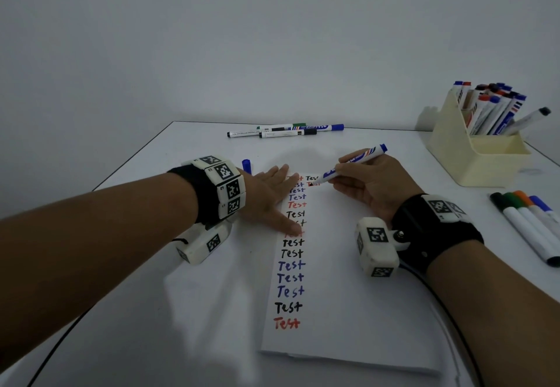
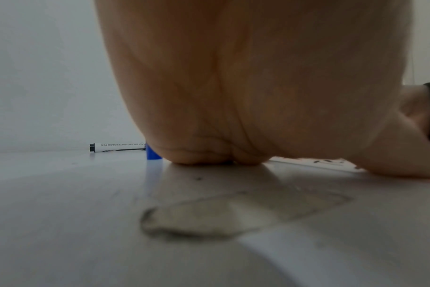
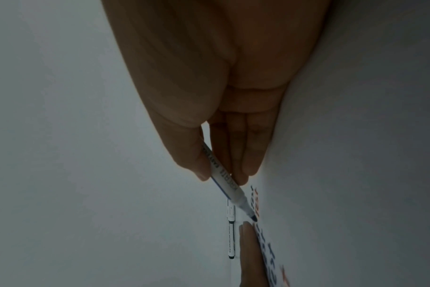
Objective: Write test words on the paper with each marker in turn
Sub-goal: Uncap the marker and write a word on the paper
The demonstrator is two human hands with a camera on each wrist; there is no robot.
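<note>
The white paper sheet (image 1: 333, 280) lies mid-worktop (image 1: 151, 311), a row of loose capped markers (image 1: 285, 130) behind it. The cream plastic marker holder (image 1: 475, 150) sits far right, more capped markers (image 1: 527, 226) lying just in front of it.

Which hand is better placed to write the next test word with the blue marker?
Right. The right hand already grips the uncapped blue marker, tip close to the paper beside the top words. The left hand lies flat, pressing the paper.

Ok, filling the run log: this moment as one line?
right hand holds blue-capped white marker | left hand flat on white paper
</note>
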